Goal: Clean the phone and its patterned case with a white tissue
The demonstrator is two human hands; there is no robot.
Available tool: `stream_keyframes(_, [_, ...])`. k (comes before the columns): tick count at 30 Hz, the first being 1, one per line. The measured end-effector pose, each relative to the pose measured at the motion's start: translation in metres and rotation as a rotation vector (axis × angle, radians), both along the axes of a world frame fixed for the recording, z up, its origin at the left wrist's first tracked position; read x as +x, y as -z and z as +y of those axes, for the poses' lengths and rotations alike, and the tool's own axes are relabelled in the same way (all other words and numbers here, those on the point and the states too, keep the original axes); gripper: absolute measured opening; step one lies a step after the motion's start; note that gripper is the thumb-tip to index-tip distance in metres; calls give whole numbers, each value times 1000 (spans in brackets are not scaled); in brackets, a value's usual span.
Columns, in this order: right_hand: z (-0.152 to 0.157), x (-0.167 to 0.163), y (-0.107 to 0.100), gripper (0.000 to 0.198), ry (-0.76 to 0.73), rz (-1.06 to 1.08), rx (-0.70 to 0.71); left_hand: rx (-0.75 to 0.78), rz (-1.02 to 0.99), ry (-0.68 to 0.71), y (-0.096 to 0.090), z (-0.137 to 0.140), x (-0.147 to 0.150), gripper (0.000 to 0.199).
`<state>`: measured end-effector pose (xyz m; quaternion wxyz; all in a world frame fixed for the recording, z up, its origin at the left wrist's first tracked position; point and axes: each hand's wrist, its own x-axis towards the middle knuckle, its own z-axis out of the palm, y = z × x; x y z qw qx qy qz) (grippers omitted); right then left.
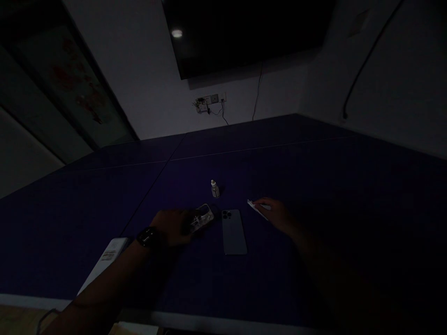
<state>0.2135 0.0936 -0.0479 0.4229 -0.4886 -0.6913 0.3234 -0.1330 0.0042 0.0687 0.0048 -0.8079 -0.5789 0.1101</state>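
Note:
A phone case (206, 217) with a pale rim and a light pattern lies tilted under the fingers of my left hand (172, 226), which wears a black watch. The fingers close on its near left side. To the right, my right hand (275, 214) pinches a thin white object (257, 209); the dim light hides its exact kind. Between the hands a blue-grey smartphone (234, 232) rests with its cameras up, touched by neither hand. A small bottle (215, 190) with a white cap stands upright beyond the phone case.
A white box (108, 260) lies left of my left forearm, partly covered by it. The dark blue table (195, 288) reaches back to the wall, where sockets (209, 100) with cables sit under a large black screen (244, 32). The room is very dim.

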Motion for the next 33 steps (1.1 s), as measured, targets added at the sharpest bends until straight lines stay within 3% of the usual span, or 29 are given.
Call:
stream_keyframes(4, [0,0,-1,24,-28,3,9,-38,-18,-355,8,-9,12,82])
stream_keyframes(8, [-1,1,-3,23,-35,-7,19,-51,-55,-493,23,-11,27,84])
stream_keyframes(13, [0,1,-3,22,-25,-7,8,-62,-72,-542,32,-10,35,87])
stream_keyframes(17, [1,0,-2,22,-16,25,-5,-55,-75,-572,22,-9,39,98])
stream_keyframes(22, [4,1,0,24,37,95,-30,48,-156,-479,8,-8,82,87])
stream_keyframes(25, [7,3,2,30,86,133,-57,4,-278,-366,18,-4,122,89])
stream_keyframes(28, [9,5,3,34,114,163,-75,53,-475,-371,36,4,152,93])
stream_keyframes(33, [11,4,2,34,110,205,-103,22,-468,-398,56,14,168,91])
